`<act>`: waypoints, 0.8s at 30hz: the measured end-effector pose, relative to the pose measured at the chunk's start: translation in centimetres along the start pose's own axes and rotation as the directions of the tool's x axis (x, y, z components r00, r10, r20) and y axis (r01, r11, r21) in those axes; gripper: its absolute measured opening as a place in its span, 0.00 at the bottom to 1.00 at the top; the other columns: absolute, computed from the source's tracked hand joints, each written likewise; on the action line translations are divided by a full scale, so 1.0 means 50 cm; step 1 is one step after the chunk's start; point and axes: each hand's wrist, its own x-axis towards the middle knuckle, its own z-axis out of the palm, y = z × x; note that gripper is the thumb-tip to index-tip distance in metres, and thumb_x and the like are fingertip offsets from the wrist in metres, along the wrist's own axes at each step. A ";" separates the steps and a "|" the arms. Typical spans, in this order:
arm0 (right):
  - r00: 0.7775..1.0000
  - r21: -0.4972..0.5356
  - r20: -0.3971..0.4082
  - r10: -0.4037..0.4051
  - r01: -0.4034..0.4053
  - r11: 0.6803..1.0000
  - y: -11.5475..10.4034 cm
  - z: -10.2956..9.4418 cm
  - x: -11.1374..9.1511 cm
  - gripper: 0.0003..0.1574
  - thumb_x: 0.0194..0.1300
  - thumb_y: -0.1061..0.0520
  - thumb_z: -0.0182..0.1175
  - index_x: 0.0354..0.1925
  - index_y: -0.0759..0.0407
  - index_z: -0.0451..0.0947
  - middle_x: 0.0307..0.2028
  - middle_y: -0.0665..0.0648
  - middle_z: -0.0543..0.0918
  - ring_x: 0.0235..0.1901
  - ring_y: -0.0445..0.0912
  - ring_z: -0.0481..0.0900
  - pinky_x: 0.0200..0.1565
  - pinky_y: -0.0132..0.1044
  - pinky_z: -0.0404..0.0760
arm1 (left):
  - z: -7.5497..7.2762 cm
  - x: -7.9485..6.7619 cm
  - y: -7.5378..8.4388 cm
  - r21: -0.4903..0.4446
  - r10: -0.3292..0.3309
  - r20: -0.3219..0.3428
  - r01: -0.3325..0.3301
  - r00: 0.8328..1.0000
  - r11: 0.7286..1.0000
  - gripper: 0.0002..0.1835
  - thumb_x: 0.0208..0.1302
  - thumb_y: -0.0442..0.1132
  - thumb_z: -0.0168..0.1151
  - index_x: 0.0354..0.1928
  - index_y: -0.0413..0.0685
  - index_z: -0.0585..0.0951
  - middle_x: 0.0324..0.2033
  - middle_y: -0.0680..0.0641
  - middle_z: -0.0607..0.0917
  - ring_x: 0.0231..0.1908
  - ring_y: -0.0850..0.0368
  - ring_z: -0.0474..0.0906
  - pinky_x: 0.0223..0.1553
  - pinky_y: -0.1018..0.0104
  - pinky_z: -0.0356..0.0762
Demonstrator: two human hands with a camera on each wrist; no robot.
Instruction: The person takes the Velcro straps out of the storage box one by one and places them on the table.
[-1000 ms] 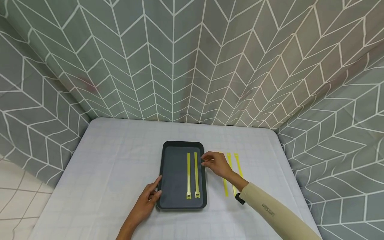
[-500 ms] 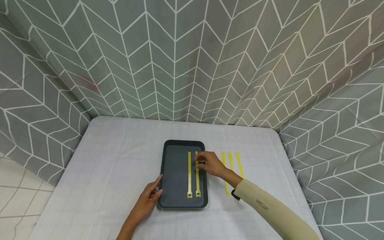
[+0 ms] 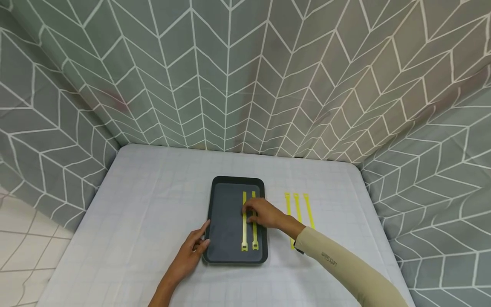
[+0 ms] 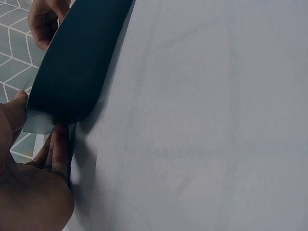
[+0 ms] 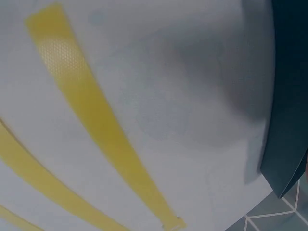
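Note:
A dark grey tray (image 3: 226,230) lies on the table with two yellow hook-and-loop cable straps inside, side by side: the left strap (image 3: 244,232) and the right strap (image 3: 255,234), slotted ends toward me. At the tray's left edge is my left hand (image 3: 188,256); in the left wrist view its thumb and fingers (image 4: 60,149) hold the near wall. My right hand (image 3: 264,212) reaches over the tray's right rim and covers part of the right strap. Its bent fingertips are at the left strap, thumb apart; contact is hard to tell.
Three more yellow cable straps lie on the white cloth right of the tray, among them a middle strap (image 3: 297,207), partly under the right forearm. In the right wrist view one strap (image 5: 101,120) shows large. A patterned curtain (image 3: 230,85) stands behind the table (image 3: 153,187).
My right hand has moved from the tray's right rim leftward, over the right strap to the left one. The left hand stays at the tray's edge. The view has shifted slightly.

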 end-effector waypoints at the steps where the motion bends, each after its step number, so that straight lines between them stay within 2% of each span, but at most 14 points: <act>1: 1.000 -0.010 0.011 -0.013 0.013 1.000 0.001 0.001 0.002 0.15 0.59 0.60 0.73 0.45 0.59 0.83 0.45 0.53 0.84 0.45 0.47 0.81 0.52 0.41 0.78 | 0.000 0.000 0.000 -0.003 -0.002 0.001 0.002 1.000 1.000 0.31 0.74 0.40 0.58 0.76 0.61 0.64 0.62 0.44 0.73 0.42 0.62 0.72 0.49 0.67 0.73; 4: 0.998 -0.040 0.043 -0.051 0.053 0.998 0.003 0.004 0.008 0.14 0.59 0.61 0.73 0.44 0.57 0.84 0.45 0.52 0.84 0.47 0.45 0.79 0.56 0.41 0.75 | 0.000 -0.001 0.000 -0.012 -0.008 0.006 0.008 1.000 1.000 0.31 0.74 0.40 0.58 0.76 0.62 0.63 0.62 0.44 0.73 0.41 0.62 0.72 0.49 0.67 0.73; 10: 0.990 -0.089 0.121 -0.075 0.086 0.992 -0.003 0.002 0.017 0.13 0.59 0.61 0.73 0.44 0.57 0.85 0.47 0.52 0.84 0.51 0.46 0.78 0.59 0.40 0.74 | 0.001 -0.002 0.003 -0.026 -0.013 0.015 0.013 1.000 1.000 0.31 0.74 0.41 0.58 0.76 0.63 0.63 0.63 0.44 0.72 0.42 0.61 0.72 0.48 0.68 0.72; 15: 0.977 -0.156 0.179 -0.113 0.141 0.978 -0.005 -0.002 0.022 0.13 0.61 0.59 0.72 0.45 0.55 0.85 0.49 0.51 0.82 0.55 0.46 0.77 0.60 0.38 0.74 | -0.001 -0.003 0.007 -0.030 -0.013 0.010 0.013 1.000 0.999 0.31 0.74 0.41 0.58 0.76 0.62 0.64 0.62 0.44 0.73 0.42 0.61 0.72 0.48 0.68 0.73; 24: 0.965 -0.220 0.192 -0.180 0.221 0.950 -0.008 0.001 0.028 0.11 0.61 0.63 0.71 0.42 0.52 0.85 0.50 0.50 0.81 0.54 0.44 0.76 0.56 0.34 0.77 | 0.000 -0.003 0.007 -0.036 -0.017 0.009 0.017 1.000 0.999 0.31 0.74 0.40 0.58 0.76 0.62 0.64 0.62 0.44 0.73 0.42 0.61 0.72 0.48 0.68 0.73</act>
